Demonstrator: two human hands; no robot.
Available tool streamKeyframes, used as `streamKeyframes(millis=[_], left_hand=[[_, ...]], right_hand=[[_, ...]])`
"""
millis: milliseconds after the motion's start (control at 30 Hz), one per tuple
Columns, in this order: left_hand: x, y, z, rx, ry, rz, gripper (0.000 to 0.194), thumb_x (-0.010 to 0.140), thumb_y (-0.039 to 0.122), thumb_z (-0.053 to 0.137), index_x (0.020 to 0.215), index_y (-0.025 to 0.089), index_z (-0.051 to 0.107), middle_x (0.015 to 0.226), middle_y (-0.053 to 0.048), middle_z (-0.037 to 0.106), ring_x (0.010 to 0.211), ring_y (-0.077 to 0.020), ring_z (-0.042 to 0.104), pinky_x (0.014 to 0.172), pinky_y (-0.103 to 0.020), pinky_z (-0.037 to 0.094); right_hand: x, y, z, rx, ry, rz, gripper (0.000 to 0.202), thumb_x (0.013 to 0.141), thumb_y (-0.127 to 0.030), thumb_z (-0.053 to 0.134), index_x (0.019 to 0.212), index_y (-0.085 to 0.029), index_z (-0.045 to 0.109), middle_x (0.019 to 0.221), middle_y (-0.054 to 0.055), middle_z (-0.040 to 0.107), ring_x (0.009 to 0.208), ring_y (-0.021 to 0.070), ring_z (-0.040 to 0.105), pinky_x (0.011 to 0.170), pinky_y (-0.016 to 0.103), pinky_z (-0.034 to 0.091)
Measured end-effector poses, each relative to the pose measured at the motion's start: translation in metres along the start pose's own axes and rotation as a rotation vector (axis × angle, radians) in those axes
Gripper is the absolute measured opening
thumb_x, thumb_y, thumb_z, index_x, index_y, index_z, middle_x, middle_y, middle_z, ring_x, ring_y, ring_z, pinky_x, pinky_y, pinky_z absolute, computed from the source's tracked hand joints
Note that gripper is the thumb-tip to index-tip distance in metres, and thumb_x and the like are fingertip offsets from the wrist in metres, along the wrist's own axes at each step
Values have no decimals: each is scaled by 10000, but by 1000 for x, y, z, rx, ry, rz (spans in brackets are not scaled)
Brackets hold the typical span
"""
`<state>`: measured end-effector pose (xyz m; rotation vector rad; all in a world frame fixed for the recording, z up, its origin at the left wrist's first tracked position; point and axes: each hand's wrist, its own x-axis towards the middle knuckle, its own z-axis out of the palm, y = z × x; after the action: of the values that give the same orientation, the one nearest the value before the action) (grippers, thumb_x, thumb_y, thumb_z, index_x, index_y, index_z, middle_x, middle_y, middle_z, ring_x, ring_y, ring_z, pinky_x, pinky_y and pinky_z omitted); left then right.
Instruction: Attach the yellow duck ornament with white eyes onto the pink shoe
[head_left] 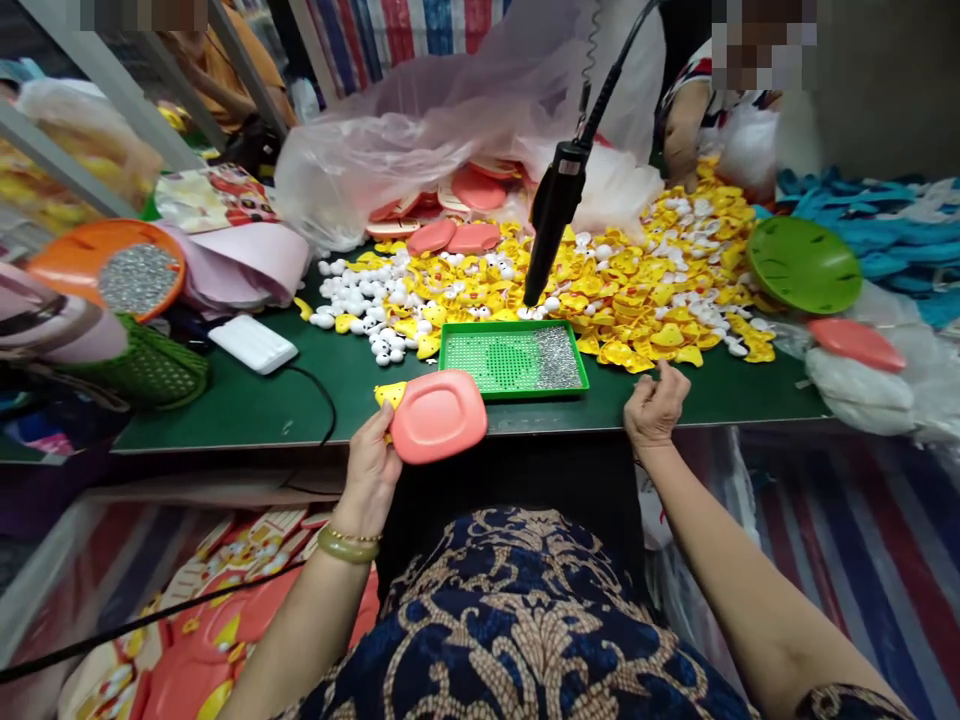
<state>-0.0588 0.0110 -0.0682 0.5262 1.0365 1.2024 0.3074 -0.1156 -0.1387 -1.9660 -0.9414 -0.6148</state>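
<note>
The left hand (pixel 373 470) grips a salmon-pink rounded plastic shell (pixel 437 415) with a yellow plastic piece (pixel 391 393) at its upper corner, held at the near edge of the green desk (pixel 300 400). The right hand (pixel 655 405) hovers loosely curled, seemingly holding nothing, beside the green tray of small silver screws (pixel 514 358). For a clean fit, I would keep the shell level under the hanging black screwdriver (pixel 553 215).

Toy-assembly workshop: heaped plastic parts (pixel 645 300)

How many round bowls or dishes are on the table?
2: an orange bowl of small silver bits at far left, and a green dish tilted at far right. Others may be hidden.
</note>
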Motion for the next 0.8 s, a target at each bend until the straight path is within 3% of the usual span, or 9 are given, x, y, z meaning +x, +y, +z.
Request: streamKeyframes(millis=[100, 200, 367, 467, 600, 800], left_hand=[[6, -4, -2, 9, -50, 19, 324, 626, 301, 824, 850, 93, 717, 826, -78, 736, 769, -190, 682, 737, -258, 546], [7, -5, -6, 15, -70, -4, 390, 599, 311, 840, 891, 84, 716, 827, -83, 738, 770, -197, 686, 731, -260, 550], [8, 2, -8, -13, -33, -116, 201, 739, 193, 724, 893, 66, 702, 806, -97, 737, 698, -185, 693, 702, -261, 571], [9, 7, 0, -21, 59, -170, 118, 819, 102, 597, 882, 60, 688, 746, -88, 731, 642, -168, 689, 684, -254, 582], [6, 13, 16, -17, 117, -195, 180, 889, 104, 498, 862, 69, 673, 686, -85, 716, 661, -187, 700, 711, -283, 593], [3, 17, 28, 48, 137, -181, 235, 930, 120, 446, 835, 94, 660, 649, -35, 704, 588, -133, 671, 728, -250, 589]], right_hand=[[-1, 2, -1, 18, 2, 7, 453, 885, -302, 393, 1246, -44, 485, 1109, 241, 488, 672, 189, 596, 664, 393, 537], [-1, 1, -3, 22, 16, -11, 442, 876, -295, 414, 1226, -39, 503, 1083, 241, 507, 779, 227, 603, 644, 378, 545], [-1, -9, -6, -4, 16, 23, 390, 868, -285, 423, 1177, -78, 541, 1035, 218, 532, 885, 267, 592, 630, 373, 542], [0, -12, -5, -1, 20, 21, 345, 861, -265, 426, 1133, -101, 561, 995, 199, 552, 879, 261, 589, 647, 372, 538], [2, -10, -4, 29, 25, -6, 312, 861, -249, 407, 1079, -100, 573, 954, 198, 573, 896, 265, 576, 693, 392, 528], [6, -10, -3, 116, -23, 134, 310, 854, -265, 387, 1036, -114, 587, 948, 193, 577, 944, 271, 568, 759, 419, 521]])
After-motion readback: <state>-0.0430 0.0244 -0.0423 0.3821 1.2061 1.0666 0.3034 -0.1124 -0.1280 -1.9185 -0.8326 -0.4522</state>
